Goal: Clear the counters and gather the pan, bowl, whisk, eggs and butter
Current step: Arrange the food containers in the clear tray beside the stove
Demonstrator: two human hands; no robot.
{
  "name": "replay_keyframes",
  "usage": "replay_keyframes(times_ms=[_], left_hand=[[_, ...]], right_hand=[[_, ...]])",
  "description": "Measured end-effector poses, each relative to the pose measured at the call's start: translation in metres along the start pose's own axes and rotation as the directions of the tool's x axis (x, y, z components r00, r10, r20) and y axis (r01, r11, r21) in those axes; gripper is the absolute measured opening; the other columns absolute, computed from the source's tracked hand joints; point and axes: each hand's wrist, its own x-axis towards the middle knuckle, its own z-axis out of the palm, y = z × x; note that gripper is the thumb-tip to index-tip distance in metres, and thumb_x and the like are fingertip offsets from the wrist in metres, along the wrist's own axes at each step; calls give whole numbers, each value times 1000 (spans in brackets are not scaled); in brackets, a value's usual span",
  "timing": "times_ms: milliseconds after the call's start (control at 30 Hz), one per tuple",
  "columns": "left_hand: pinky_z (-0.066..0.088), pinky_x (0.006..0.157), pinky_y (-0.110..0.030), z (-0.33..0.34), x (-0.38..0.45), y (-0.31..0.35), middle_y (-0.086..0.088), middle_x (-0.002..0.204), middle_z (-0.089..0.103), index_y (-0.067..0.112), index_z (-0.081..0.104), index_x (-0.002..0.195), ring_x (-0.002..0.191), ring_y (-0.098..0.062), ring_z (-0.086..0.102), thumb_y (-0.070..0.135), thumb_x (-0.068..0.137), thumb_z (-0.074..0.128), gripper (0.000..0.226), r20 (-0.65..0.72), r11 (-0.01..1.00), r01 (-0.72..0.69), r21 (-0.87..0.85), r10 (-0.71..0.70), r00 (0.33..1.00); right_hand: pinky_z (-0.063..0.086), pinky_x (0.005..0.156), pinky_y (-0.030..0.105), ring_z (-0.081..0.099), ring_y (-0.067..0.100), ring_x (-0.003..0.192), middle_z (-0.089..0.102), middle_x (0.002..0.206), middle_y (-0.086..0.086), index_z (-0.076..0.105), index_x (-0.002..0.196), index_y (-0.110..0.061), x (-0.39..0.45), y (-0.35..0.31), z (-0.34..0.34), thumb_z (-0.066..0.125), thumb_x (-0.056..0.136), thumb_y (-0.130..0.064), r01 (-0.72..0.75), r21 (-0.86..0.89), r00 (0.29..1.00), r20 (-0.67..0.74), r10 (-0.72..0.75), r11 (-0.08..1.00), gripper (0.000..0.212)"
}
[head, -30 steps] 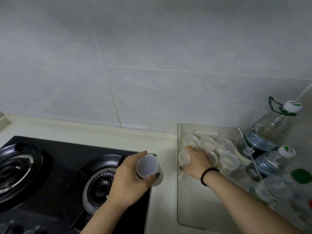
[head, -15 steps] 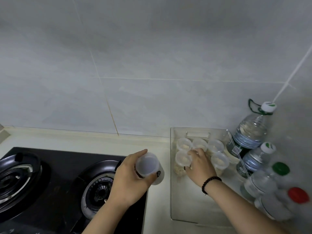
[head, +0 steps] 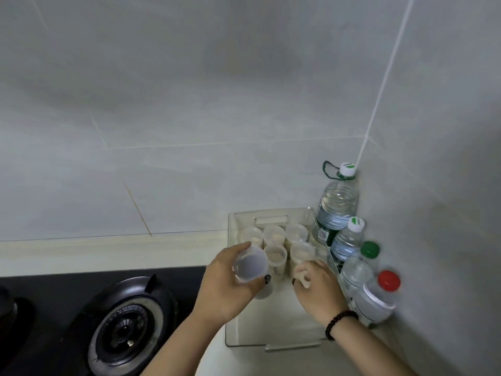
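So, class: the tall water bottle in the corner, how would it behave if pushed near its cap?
The tall water bottle looks nearly full, so probably heavy. Tall and narrow, it may tip rather than slide. The walls behind would likely stop a backward fall.

Clear glossy plastic tray (head: pixel 273 340), translucent matt plastic cups (head: pixel 274 235), clear ribbed plastic bottles (head: pixel 338 202), glossy black glass hob (head: pixel 54 289), smooth tile wall (head: pixel 189 104).

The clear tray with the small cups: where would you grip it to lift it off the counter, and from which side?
Likely by the slot handle cut into the clear tray's far wall, matched with its near rim, coming from above. The bottles crowd its right wall and the stove lies to its left, so the ends look freer.
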Motion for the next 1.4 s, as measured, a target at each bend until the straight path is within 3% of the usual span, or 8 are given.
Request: replay_keyframes(times_ms=[100, 300, 500, 633, 900, 1033, 1233, 1400], left_hand=[[48, 100, -29, 31, 5, 1, 19, 124, 54, 37, 53, 130, 115, -4, 54, 34, 67, 85, 71, 73, 999, 3, 40, -6, 997], [32, 91, -9, 86, 17, -7, 14, 121, 49, 28, 49, 135, 113, -2, 47, 32, 73, 82, 70, 218, 994, 3, 111, -28, 975], [45, 97, -27, 118, 30, -21, 5, 128, 59, 27, 55, 131, 118, -15, 55, 41, 70, 80, 67, 279, 977, -20, 211, -41, 959], [45, 99, -29, 127, 37, -27, 5, 132, 57, 29, 53, 133, 120, -15, 54, 43, 68, 82, 73, 285, 971, -29, 236, -40, 958], [27, 83, -5, 145, 48, -21, 14, 122, 51, 27, 51, 135, 113, -3, 47, 40, 73, 81, 69, 346, 971, -59, 231, -26, 938], [41, 95, -20, 154, 52, -17, 6, 131, 58, 30, 52, 133, 118, -14, 54, 44, 72, 79, 68, 377, 973, -62, 222, -26, 926], [42, 99, -27, 154, 53, -13, 2, 138, 50, 29, 46, 137, 123, -18, 50, 41, 73, 79, 74, 402, 965, -83, 249, -25, 915], [35, 97, -18, 142, 48, -12, 0, 134, 47, 25, 50, 135, 123, -16, 46, 36, 74, 79, 68, 404, 966, -78, 247, -30, 914]], right_hand=[[47, 81, 20, 59, 10, 95, 53, 100, -12, 64, 100, -21, -6, 15, -6, 61, 85, -17, -20, 6, 1000, -11, 20, 1000, 16], [47, 84, 22, 56, 8, 94, 55, 107, -9, 62, 103, -23, -12, 33, -5, 53, 87, -11, -26, 28, 1000, -7, 26, 999, 22], [41, 97, 23, 52, 16, 118, 54, 127, 0, 44, 135, -16, -19, 33, 0, 47, 85, 2, 0, 104, 995, -99, 10, 995, 52], [41, 91, 22, 58, 19, 110, 58, 126, 1, 38, 141, -15, -22, 36, 4, 47, 84, 5, -33, 201, 980, -188, 72, 979, 61], [51, 91, 25, 63, 15, 106, 60, 127, 2, 35, 144, -11, -25, 29, 3, 29, 86, -18, -40, 280, 946, -299, 127, 959, 58], [54, 90, 36, 65, 18, 105, 63, 124, 5, 35, 143, -9, -24, 28, 5, 21, 84, -29, -37, 287, 927, -349, 140, 957, 64], [55, 90, 39, 65, 20, 106, 63, 124, 5, 32, 144, -14, -25, 27, 4, 29, 88, -19, -47, 280, 917, -368, 152, 959, 57], [55, 89, 38, 64, 22, 106, 61, 125, 5, 34, 143, -15, -27, 27, 3, 41, 88, -9, -31, 286, 927, -349, 134, 958, 56]])
